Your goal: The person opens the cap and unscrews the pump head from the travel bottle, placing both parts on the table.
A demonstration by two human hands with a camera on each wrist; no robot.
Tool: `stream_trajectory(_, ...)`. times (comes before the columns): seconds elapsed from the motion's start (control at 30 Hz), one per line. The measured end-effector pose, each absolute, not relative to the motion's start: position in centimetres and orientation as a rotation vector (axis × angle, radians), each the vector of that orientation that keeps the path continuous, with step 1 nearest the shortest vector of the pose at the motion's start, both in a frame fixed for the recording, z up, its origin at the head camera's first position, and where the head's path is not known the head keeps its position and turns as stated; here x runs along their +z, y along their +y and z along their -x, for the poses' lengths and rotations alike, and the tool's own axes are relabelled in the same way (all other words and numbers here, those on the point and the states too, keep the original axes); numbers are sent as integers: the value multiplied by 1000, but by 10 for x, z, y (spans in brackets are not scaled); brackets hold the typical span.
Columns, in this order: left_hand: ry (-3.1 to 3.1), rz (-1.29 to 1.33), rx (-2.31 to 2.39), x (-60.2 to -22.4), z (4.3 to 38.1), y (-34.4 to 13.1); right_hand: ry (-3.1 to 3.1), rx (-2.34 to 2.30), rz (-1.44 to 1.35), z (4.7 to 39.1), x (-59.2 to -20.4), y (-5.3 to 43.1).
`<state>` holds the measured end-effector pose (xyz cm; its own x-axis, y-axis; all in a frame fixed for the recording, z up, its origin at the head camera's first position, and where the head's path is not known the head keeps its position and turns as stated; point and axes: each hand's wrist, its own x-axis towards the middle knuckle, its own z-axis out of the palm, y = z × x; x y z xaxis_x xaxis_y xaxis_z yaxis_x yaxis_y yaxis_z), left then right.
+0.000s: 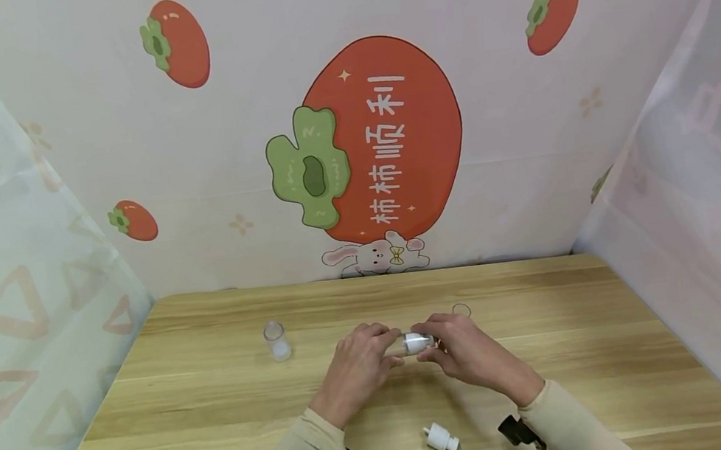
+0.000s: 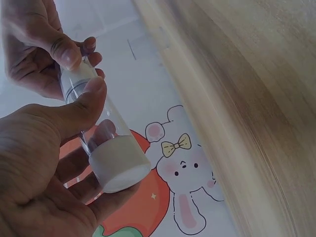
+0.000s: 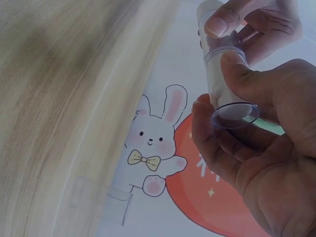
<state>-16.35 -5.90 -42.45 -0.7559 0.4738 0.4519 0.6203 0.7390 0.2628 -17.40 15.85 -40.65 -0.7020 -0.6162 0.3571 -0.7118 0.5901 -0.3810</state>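
Between my two hands, above the table, is a small clear cylindrical bottle (image 1: 418, 342) with white parts inside. My left hand (image 1: 361, 358) grips its clear body near the thick white base (image 2: 118, 160), thumb on one side and fingers beneath. At the other end my right hand (image 1: 471, 353) holds the white section, which sits inside a clear sleeve with an open rim (image 3: 236, 116). Nearer to me on the wood lies a white pump head (image 1: 441, 439), on its side below the hands.
A second clear bottle with a white bottom (image 1: 277, 340) is on the table to the left. Behind my right hand is a clear ring-rimmed piece (image 1: 461, 310), perhaps a cap. The wooden table (image 1: 222, 419) meets a printed cloth wall (image 1: 223, 136) at its back edge.
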Motion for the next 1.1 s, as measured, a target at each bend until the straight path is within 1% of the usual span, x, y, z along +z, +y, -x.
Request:
stream_trajectory(0.3, -2591, 857, -560, -425, 162, -57, -2652, 732, -1142, 173, -404, 161)
stream_trajectory(1.1, -2578, 866, -620, -419, 163, -61, -2578, 804, -1103, 174, -405, 161)
